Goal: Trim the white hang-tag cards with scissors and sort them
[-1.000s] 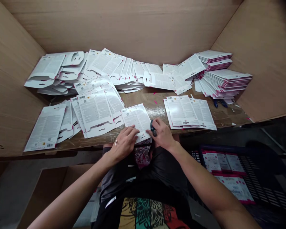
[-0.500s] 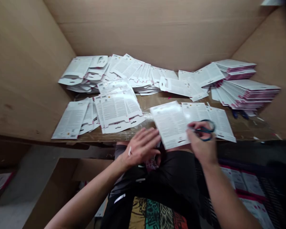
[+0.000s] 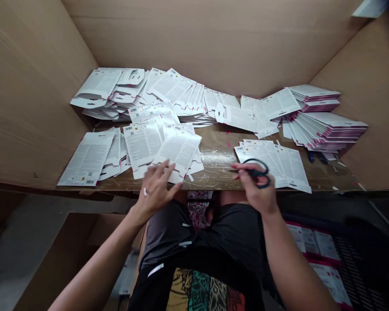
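We spread our left hand [image 3: 157, 186] over the edge of a white packet [image 3: 180, 149] atop other packets [image 3: 141, 144], while our right hand [image 3: 258, 188] grips dark-handled scissors [image 3: 255, 172].

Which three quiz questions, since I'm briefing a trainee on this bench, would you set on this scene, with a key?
1. Which hand's grip holds the scissors?
2. True or false: the left hand has its grip open, at a white packet.
3. On the table, the pink-edged stacks stand: (a) front left; (b) rear centre; (c) rear right.

Key: 1. The right hand's. 2. True. 3. (c).
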Demonstrator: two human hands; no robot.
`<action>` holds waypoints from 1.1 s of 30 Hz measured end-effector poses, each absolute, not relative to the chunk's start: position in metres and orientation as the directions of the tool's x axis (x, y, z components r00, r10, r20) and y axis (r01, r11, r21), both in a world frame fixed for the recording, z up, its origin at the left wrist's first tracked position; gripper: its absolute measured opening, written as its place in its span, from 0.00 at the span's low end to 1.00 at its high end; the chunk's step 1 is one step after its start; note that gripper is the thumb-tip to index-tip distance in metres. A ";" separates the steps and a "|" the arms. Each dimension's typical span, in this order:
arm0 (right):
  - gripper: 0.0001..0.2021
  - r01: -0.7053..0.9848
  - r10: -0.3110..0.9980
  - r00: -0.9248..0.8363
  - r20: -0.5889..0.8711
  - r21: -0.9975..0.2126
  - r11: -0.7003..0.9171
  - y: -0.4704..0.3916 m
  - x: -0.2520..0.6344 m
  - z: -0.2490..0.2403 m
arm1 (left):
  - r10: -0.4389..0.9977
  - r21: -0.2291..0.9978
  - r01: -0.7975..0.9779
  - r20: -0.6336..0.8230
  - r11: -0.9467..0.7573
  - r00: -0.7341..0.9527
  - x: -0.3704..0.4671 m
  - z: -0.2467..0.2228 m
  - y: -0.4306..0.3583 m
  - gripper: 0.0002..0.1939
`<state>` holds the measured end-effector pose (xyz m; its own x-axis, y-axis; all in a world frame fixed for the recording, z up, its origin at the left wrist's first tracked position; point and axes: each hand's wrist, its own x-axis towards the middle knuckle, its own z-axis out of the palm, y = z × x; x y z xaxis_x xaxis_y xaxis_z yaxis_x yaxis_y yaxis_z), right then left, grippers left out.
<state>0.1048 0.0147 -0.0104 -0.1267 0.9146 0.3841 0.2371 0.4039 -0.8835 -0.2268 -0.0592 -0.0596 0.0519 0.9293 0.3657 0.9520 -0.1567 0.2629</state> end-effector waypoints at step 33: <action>0.11 0.215 0.975 0.063 0.212 -0.957 0.194 -0.004 0.119 -0.079 | 0.767 0.261 0.728 0.334 -0.634 0.548 -0.137 -0.075 -0.031 0.13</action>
